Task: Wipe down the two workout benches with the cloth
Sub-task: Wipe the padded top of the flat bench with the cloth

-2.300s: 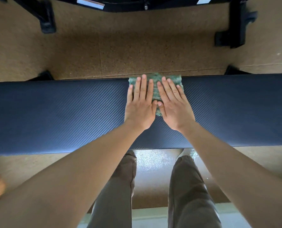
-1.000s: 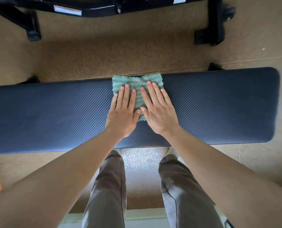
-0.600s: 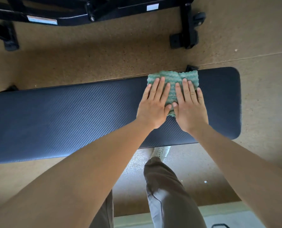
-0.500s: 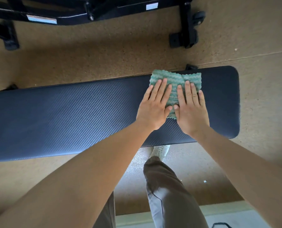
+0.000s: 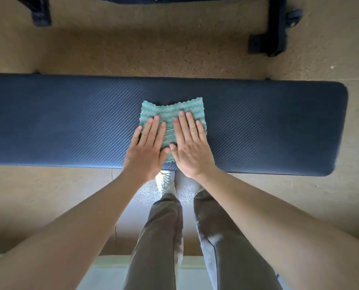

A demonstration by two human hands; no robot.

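Note:
A long dark blue padded workout bench [image 5: 59, 122] runs across the view, its rounded right end visible. A green ribbed cloth [image 5: 170, 110] lies flat on the pad, near its middle width. My left hand [image 5: 147, 150] and my right hand [image 5: 190, 148] lie side by side on the cloth's near half, fingers straight and pressing down. The cloth's far edge shows beyond my fingertips.
A second piece of black gym equipment stands beyond the bench, with a foot [image 5: 40, 15] at the top left and a wheeled foot [image 5: 272, 42] at the top right. The floor [image 5: 143, 53] is tan cork. My legs and a white shoe [image 5: 165, 182] are below the bench.
Both hands have slid the cloth from the pad's far edge near its right end back toward the near edge and leftward along the bench. My feet have also shifted.

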